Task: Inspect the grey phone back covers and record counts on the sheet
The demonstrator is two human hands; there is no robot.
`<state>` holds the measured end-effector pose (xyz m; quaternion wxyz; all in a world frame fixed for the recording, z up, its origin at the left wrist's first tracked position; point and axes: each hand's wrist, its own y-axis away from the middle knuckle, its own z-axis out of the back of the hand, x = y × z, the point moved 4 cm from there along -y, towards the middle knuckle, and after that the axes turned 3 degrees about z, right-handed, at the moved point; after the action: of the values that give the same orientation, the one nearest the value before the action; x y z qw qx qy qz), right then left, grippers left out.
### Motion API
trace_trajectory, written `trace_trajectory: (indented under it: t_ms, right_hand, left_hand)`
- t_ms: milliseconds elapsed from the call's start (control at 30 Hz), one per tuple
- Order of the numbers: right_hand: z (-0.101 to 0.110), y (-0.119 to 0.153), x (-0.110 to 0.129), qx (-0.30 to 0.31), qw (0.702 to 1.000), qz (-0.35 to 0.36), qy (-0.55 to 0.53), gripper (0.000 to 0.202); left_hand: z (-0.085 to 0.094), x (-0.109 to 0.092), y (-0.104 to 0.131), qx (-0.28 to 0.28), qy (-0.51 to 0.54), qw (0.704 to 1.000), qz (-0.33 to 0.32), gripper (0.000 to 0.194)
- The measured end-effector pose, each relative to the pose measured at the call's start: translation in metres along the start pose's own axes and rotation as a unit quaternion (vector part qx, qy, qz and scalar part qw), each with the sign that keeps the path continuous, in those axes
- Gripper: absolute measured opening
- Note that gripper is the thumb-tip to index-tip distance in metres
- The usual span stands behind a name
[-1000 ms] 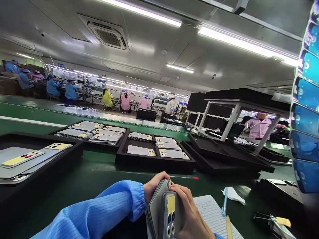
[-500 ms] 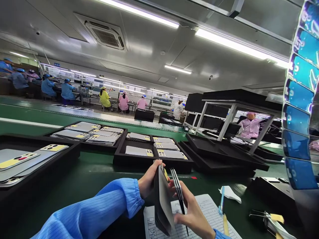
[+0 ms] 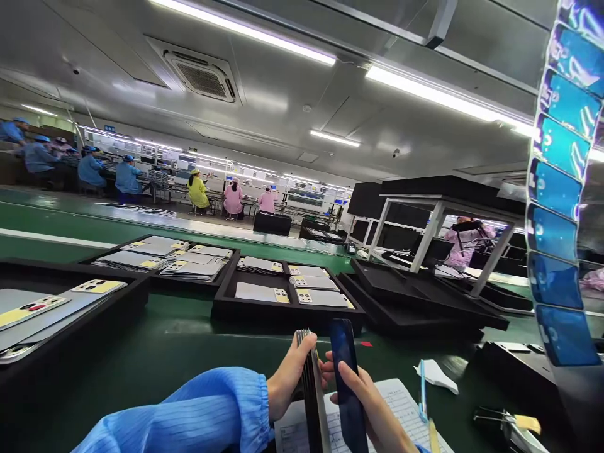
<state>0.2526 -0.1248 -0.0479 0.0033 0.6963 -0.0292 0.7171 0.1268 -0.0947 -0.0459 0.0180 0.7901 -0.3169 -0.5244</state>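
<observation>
My left hand [image 3: 287,382] is closed round a stack of thin phone back panels [image 3: 312,396], held on edge with their top ends by my thumb. Just to the right, my right hand [image 3: 375,402] grips phone back panels [image 3: 346,371] with a dark, glossy face turned towards me. My right thumb lies across that face; some fingers reach behind it towards the left stack. How many panels each hand has cannot be told. Below both hands lies a printed form [image 3: 401,402] with handwriting on it, partly covered by the panels.
Black trays [image 3: 287,314] with silver panels stand ahead, and another tray [image 3: 117,308] is at left. Empty-looking black trays [image 3: 419,292] are stacked at right. A pen [image 3: 423,390], white scrap [image 3: 438,376] and tweezers [image 3: 491,415] lie right. A blue film strip [image 3: 554,233] hangs there.
The right-hand panels have turned from edge-on to show their dark face. The left-hand stack has moved lower and swung nearly edge-on, its panels now closer together.
</observation>
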Motion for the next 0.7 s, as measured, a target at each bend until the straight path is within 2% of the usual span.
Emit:
trace_trajectory:
  t_ms: [67, 200, 367, 533, 700]
  right_hand:
    - [0.0, 0.0, -0.001, 0.014, 1.0, -0.004, 0.019, 0.06]
    - [-0.007, 0.001, -0.005, 0.094, 0.994, -0.023, 0.042, 0.058]
    - [-0.018, 0.008, -0.003, 0.166, 0.985, -0.038, 0.008, 0.063]
    - [-0.018, 0.008, 0.001, 0.162, 0.987, -0.008, 0.013, 0.059]
    - [-0.016, 0.008, 0.004, 0.145, 0.989, 0.007, 0.02, 0.061]
  left_hand:
    - [0.001, 0.0, 0.0, -0.006, -0.015, 1.0, -0.026, 0.037]
    - [0.003, -0.005, -0.003, -0.011, -0.05, 0.994, -0.1, 0.043]
    - [0.003, -0.016, 0.002, -0.03, -0.084, 0.981, -0.171, 0.044]
    - [-0.002, -0.024, 0.011, -0.003, -0.13, 0.967, -0.22, 0.041]
    - [-0.006, -0.025, 0.018, 0.026, -0.122, 0.965, -0.23, 0.045]
